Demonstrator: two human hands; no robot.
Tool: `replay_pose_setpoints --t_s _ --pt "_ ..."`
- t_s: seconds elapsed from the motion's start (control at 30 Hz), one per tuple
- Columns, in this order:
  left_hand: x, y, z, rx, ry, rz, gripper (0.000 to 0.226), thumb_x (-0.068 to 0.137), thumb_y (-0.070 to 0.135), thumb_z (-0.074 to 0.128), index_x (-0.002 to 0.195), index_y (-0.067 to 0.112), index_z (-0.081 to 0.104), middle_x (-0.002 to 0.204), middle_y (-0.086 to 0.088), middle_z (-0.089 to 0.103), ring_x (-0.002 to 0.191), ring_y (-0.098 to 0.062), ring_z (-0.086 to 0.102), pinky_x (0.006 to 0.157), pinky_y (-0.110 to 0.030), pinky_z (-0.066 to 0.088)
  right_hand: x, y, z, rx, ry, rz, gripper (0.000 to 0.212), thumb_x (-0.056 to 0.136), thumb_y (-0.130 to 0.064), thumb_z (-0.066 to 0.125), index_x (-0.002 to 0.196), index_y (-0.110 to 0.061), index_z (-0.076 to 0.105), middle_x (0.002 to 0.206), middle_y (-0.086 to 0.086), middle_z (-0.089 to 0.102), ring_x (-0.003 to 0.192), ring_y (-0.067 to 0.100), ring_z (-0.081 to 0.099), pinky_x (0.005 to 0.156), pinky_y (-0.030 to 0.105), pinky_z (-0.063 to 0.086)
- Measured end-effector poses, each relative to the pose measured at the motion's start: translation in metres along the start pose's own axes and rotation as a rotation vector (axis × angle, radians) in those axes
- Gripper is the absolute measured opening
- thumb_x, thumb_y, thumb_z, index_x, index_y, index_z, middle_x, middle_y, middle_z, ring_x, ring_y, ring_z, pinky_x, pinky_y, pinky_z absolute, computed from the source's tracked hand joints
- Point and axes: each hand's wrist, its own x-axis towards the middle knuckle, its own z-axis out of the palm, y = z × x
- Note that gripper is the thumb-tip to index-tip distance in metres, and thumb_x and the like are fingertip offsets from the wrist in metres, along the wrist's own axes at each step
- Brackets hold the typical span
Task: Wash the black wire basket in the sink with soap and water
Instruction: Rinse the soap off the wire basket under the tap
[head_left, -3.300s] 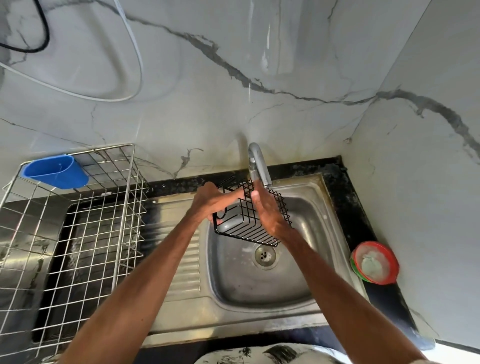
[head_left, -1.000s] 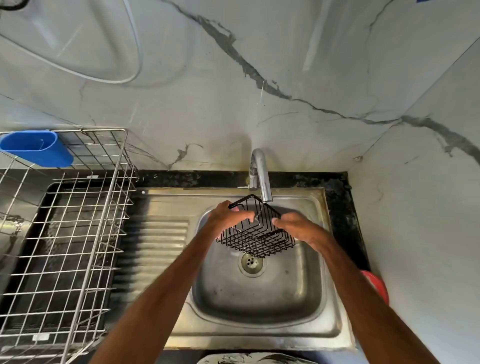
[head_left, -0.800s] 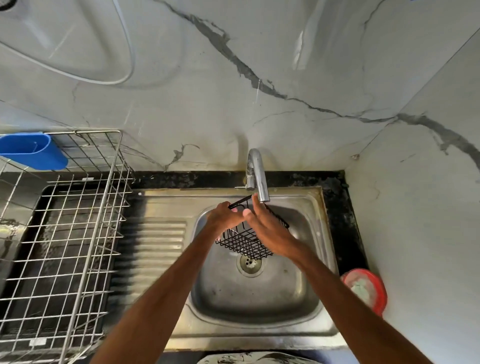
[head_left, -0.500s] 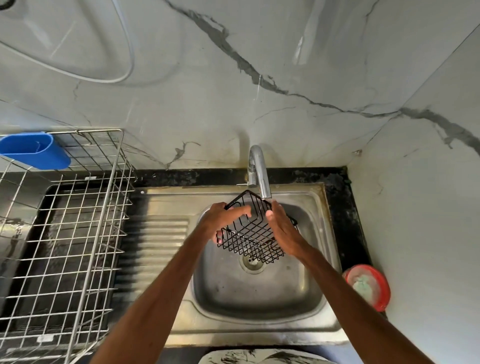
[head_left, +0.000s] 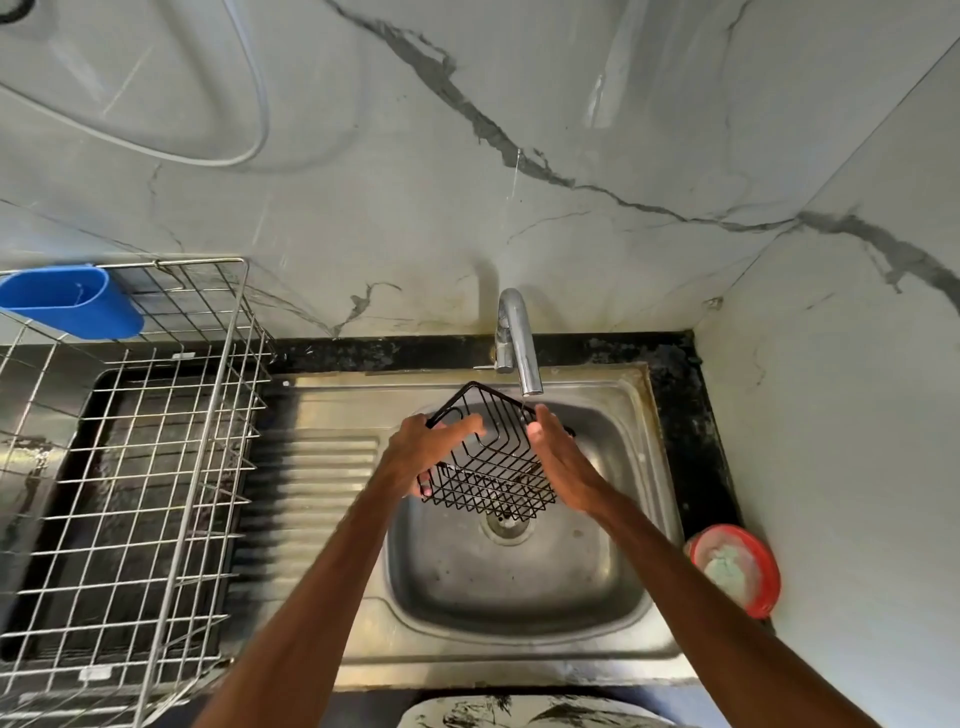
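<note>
The black wire basket (head_left: 488, 467) is held tilted over the steel sink (head_left: 519, 587), just below the tap (head_left: 519, 343). My left hand (head_left: 426, 449) grips its left side, thumb over the rim and fingers curled underneath. My right hand (head_left: 558, 462) lies flat against the basket's right side with straight fingers. A thin trickle of water falls from the spout. The drain (head_left: 506, 525) shows under the basket.
A large steel wire dish rack (head_left: 135, 467) with a blue plastic holder (head_left: 72, 301) stands on the left. A red round container (head_left: 735, 566) of soap sits on the black counter at the right. Marble walls close in behind and to the right.
The basket has been turned between my hands, its rim now tipped up toward the tap. My right hand slid from gripping the far side to lying flat along its right side.
</note>
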Motion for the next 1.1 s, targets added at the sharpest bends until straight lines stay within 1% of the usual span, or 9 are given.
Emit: replay_pose_setpoints --t_s 0.1,0.2,0.4,0.5,0.63,0.73,0.87,0.93,1.1 --pt "0.000 -0.004 -0.004 0.025 0.028 0.010 0.081 0.063 0.067 0.080 0.123 0.016 0.063 0.120 -0.006 0.060 0.093 -0.028 0.062 0.073 -0.042 0.060 0.007 0.002 -0.006 0.018 -0.014 0.087 0.118 0.069 -0.100 0.003 0.162 -0.027 0.000 0.169 -0.003 -0.005 0.155 0.016 -0.004 0.126 0.055 0.005" --pt "0.002 -0.008 -0.004 0.018 0.066 0.017 0.098 0.053 0.076 0.076 0.129 0.015 0.062 0.124 -0.009 0.063 0.102 -0.033 0.064 0.080 -0.048 0.062 0.001 -0.034 0.005 -0.067 -0.027 -0.076 0.085 0.093 -0.078 0.008 0.161 -0.028 -0.005 0.169 -0.005 -0.009 0.155 0.014 -0.010 0.126 0.047 0.000" --pt "-0.002 -0.018 -0.015 -0.049 0.098 -0.065 0.081 0.068 0.068 0.080 0.122 0.011 0.062 0.106 -0.015 0.069 0.087 -0.032 0.070 0.073 -0.046 0.065 0.002 -0.060 0.017 -0.180 -0.050 -0.289 0.075 0.099 -0.068 0.005 0.161 -0.027 -0.006 0.169 -0.008 -0.009 0.154 0.006 -0.009 0.123 0.040 -0.011" --pt "-0.006 -0.021 -0.022 -0.115 0.088 -0.069 0.058 0.075 0.053 0.084 0.110 0.013 0.061 0.091 -0.010 0.063 0.082 -0.028 0.067 0.072 -0.045 0.063 0.022 -0.031 -0.003 -0.143 0.048 -0.071 0.089 0.091 -0.079 0.003 0.153 -0.021 0.029 0.162 0.004 0.027 0.152 0.024 0.019 0.124 0.058 0.009" --pt "-0.007 -0.021 -0.022 -0.144 0.079 -0.071 0.062 0.074 0.051 0.085 0.116 0.013 0.060 0.100 -0.011 0.064 0.093 -0.032 0.067 0.069 -0.042 0.061 0.035 -0.003 -0.029 -0.107 -0.010 0.234 0.089 0.091 -0.081 0.009 0.161 -0.028 -0.004 0.169 0.007 0.007 0.154 0.034 0.015 0.122 0.061 0.017" --pt "-0.006 -0.022 -0.020 -0.138 0.068 -0.096 0.065 0.075 0.053 0.083 0.119 0.011 0.058 0.109 -0.020 0.064 0.099 -0.037 0.068 0.073 -0.043 0.062 0.042 -0.005 -0.031 -0.072 -0.015 0.252 0.083 0.097 -0.073 0.018 0.162 -0.023 0.002 0.167 0.012 0.017 0.150 0.035 0.027 0.118 0.054 0.027" --pt "-0.001 -0.026 -0.018 -0.155 0.061 -0.117 0.072 0.074 0.061 0.080 0.116 0.006 0.061 0.102 -0.021 0.067 0.091 -0.037 0.071 0.081 -0.048 0.064 0.049 -0.019 -0.019 -0.174 0.047 0.142 0.105 0.084 -0.090 0.006 0.140 -0.011 0.044 0.146 0.022 0.043 0.129 0.033 0.049 0.108 0.061 0.040" --pt "0.004 -0.025 -0.016 -0.151 0.080 -0.120 0.078 0.074 0.066 0.078 0.119 0.004 0.063 0.098 -0.020 0.070 0.087 -0.035 0.073 0.079 -0.047 0.065 0.035 -0.046 -0.006 -0.228 0.034 0.049 0.086 0.095 -0.077 0.007 0.141 -0.015 0.045 0.152 0.017 0.038 0.142 0.036 0.036 0.117 0.063 0.024" --pt "0.012 -0.012 -0.011 -0.157 0.049 -0.130 0.101 0.076 0.083 0.065 0.132 0.000 0.059 0.123 -0.027 0.066 0.089 -0.039 0.073 0.064 -0.042 0.064 0.002 -0.084 0.030 -0.293 0.003 -0.310 0.078 0.102 -0.065 0.011 0.161 -0.017 -0.007 0.168 0.001 -0.013 0.154 0.014 -0.015 0.123 0.045 -0.013"
